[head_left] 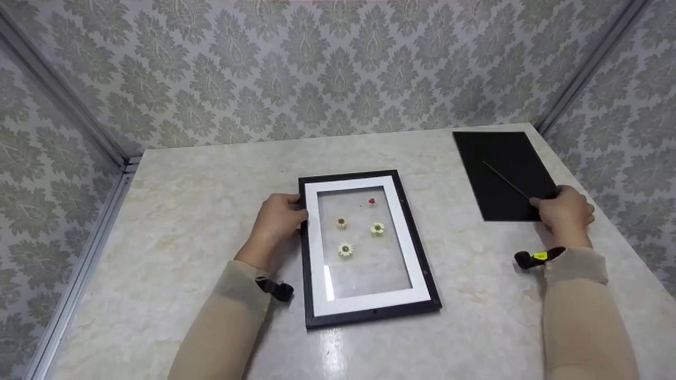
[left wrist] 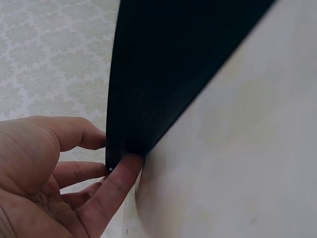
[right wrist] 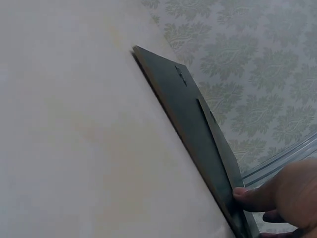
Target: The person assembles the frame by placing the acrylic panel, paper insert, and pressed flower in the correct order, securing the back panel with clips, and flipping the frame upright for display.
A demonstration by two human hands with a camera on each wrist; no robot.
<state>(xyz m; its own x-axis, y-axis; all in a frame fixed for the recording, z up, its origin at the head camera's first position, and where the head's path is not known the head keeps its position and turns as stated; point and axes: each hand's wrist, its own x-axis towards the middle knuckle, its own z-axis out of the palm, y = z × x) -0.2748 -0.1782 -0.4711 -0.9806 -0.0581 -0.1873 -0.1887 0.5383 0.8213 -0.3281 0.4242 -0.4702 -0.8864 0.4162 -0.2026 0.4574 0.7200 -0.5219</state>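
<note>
A black picture frame with a white mat lies at the middle of the table. Behind its glass show a small red flower, a tan flower and two pale daisies. My left hand grips the frame's left side, and the left wrist view shows its fingers on the dark frame side. At the far right, my right hand pinches the near right corner of a black backing board, thumb on top. A narrow flap stands off the board's face.
The pale marbled table runs back to a patterned wall. Side walls with metal rails close it in at left and right. Each wrist wears a black camera strap.
</note>
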